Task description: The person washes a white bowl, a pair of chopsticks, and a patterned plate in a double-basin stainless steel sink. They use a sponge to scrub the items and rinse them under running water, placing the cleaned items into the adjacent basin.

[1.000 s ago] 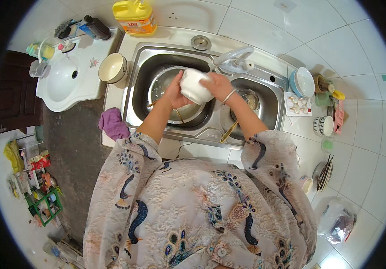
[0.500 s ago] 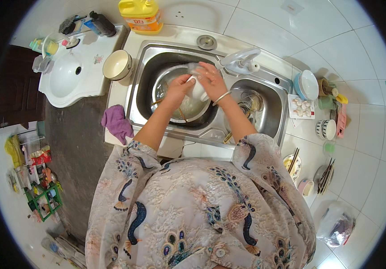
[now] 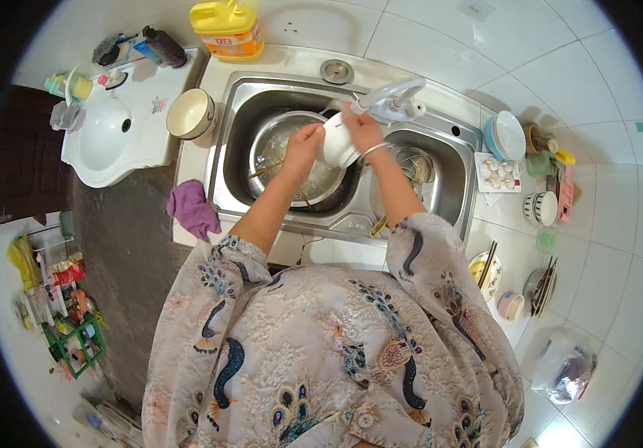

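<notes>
A white bowl [image 3: 337, 140] is tipped on its side between my two hands, above a round metal basin [image 3: 292, 119] of water in the left bowl of the sink. My left hand [image 3: 303, 152] has its fingers closed on the bowl's left edge. Wrapped around the far right side is my right hand [image 3: 365, 128], with a bangle at its wrist. Something greyish and blurred shows just beyond the bowl, too unclear to name. Thin yellowish sticks, seemingly chopsticks, lean in the basin. The white faucet [image 3: 389, 98] stands close to my right hand.
The right sink compartment [image 3: 448, 168] holds a wire strainer and utensils. A cream bowl [image 3: 191, 113] and purple cloth [image 3: 191, 207] lie left of the sink. On the right counter are an egg tray [image 3: 498, 173], stacked bowls [image 3: 539, 208] and a plate with chopsticks. A yellow jug [image 3: 227, 31] stands behind.
The white bowl has turned in my hands and shows more of its outer side. My right hand has shifted a little right, toward the faucet. The view has moved slightly.
</notes>
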`<state>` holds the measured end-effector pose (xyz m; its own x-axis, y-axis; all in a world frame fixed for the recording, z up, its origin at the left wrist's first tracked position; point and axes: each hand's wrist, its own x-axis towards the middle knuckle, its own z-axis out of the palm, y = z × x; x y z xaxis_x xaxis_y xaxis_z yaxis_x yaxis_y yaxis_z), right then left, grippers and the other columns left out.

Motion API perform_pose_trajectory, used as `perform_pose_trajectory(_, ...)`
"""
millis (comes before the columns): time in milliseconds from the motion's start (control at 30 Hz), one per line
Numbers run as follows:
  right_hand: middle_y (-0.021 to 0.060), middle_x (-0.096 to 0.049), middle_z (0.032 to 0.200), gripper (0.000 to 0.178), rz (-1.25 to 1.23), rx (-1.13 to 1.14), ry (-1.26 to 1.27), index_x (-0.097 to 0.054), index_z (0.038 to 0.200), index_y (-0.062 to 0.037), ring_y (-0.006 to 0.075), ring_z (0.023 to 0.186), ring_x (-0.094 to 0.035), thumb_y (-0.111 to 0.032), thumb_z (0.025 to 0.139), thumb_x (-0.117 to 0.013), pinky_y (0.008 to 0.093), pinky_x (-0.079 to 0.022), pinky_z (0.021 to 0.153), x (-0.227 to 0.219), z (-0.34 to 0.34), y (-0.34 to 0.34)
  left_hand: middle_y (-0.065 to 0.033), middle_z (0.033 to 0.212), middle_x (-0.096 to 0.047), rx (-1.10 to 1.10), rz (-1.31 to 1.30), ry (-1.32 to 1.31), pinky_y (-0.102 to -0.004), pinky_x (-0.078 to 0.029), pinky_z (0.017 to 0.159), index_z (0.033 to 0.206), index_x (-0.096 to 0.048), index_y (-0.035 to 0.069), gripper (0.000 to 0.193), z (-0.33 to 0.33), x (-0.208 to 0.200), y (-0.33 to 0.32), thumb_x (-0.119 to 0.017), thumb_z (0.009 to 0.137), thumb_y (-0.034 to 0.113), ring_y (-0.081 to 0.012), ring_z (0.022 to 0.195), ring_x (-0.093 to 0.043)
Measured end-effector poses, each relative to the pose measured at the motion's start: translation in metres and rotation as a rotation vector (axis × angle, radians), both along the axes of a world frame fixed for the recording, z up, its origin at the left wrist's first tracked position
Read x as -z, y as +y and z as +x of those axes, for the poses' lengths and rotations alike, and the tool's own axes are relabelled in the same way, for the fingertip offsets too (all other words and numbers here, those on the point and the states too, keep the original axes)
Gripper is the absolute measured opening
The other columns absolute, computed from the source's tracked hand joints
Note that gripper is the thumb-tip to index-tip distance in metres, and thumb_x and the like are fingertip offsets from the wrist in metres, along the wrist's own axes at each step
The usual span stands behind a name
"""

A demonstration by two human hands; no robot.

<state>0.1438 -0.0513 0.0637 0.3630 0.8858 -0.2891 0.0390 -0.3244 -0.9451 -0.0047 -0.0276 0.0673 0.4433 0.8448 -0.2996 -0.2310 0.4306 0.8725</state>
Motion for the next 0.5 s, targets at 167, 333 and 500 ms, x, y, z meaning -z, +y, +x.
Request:
perform_pose_trajectory(167, 0.0136, -0.061, 0.098, 0.028, 0.267, -0.060, -0.269, -0.056, 0.109, -0.0061, 0.0209, 0.087, -0.057, -0.020, 0.086, -0.051, 0.0293, -0.044, 0.077, -0.021, -0.009, -0.008, -0.0012, 0.085, -0.060, -0.024, -0.083, -0.042, -0.0231, -0.044, 0.064, 0.095, -0.059, 0.002, 0.019, 0.001, 0.011, 0.004, -0.052, 0.087, 0.017, -0.0085, 0.072, -0.055)
perform_pose_trajectory(333, 0.0127, -0.054, 0.112, 0.033, 0.374, -0.132, -0.660, -0.054, 0.114, -0.0049, 0.0248, 0.103, -0.051, -0.020, 0.085, -0.051, 0.0326, -0.040, 0.089, -0.027, -0.021, -0.026, -0.0011, 0.085, -0.061, 0.000, -0.095, -0.101, -0.0246, -0.045, 0.066, 0.095, -0.059, 0.003, 0.017, -0.009, 0.013, 0.013, -0.053, 0.087, 0.017, -0.0099, 0.073, -0.056)
perform_pose_trajectory(500, 0.0055, -0.058, 0.107, 0.039, -0.050, 0.189, 0.688, -0.049, 0.117, -0.0078, 0.0163, 0.094, -0.057, -0.036, 0.092, -0.038, 0.0310, -0.046, 0.083, -0.017, 0.014, -0.019, -0.0077, 0.112, -0.054, -0.036, -0.372, -0.494, -0.0358, -0.037, 0.093, 0.112, -0.050, 0.002, 0.029, -0.015, 0.017, 0.006, -0.045, 0.090, 0.020, -0.0201, 0.105, -0.050)
